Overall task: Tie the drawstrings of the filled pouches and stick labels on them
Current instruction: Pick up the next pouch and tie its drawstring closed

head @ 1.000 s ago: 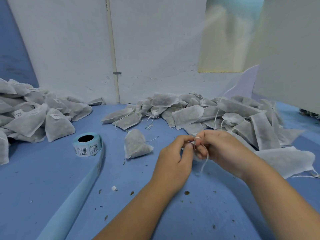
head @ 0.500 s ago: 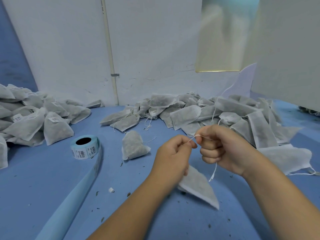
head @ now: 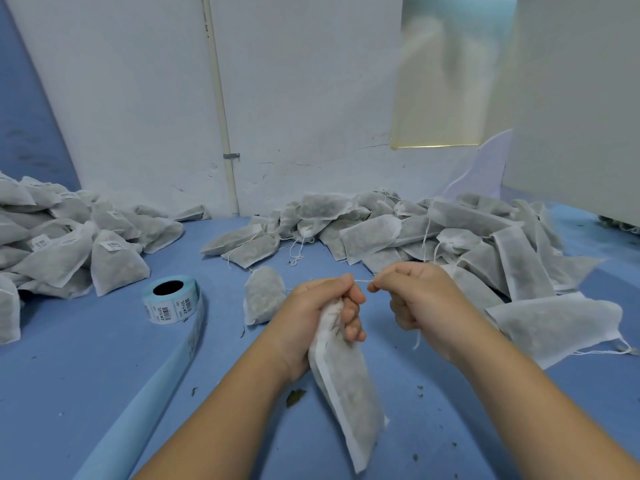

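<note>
My left hand [head: 313, 311] grips the gathered neck of a white filled pouch [head: 349, 386], which hangs down from the fist over the blue table. My right hand [head: 417, 296] pinches the pouch's white drawstring [head: 362, 280], stretched taut between the two hands, and a loose end dangles below the right fist. A roll of barcode labels [head: 171, 299] stands left of my hands, its blue backing strip [head: 166, 375] trailing toward me. One tied pouch [head: 265, 294] lies just behind my left hand.
A heap of untied pouches [head: 433, 230] with loose strings fills the back right of the blue table [head: 86, 358]. A heap of labelled pouches [head: 69, 244] lies at the left. A white wall [head: 294, 98] with a pipe stands behind. Dry crumbs dot the table.
My hands have drawn apart, pulling the string tight. My left hand now clasps the pouch's neck, and the pouch hangs lower and longer below it than before.
</note>
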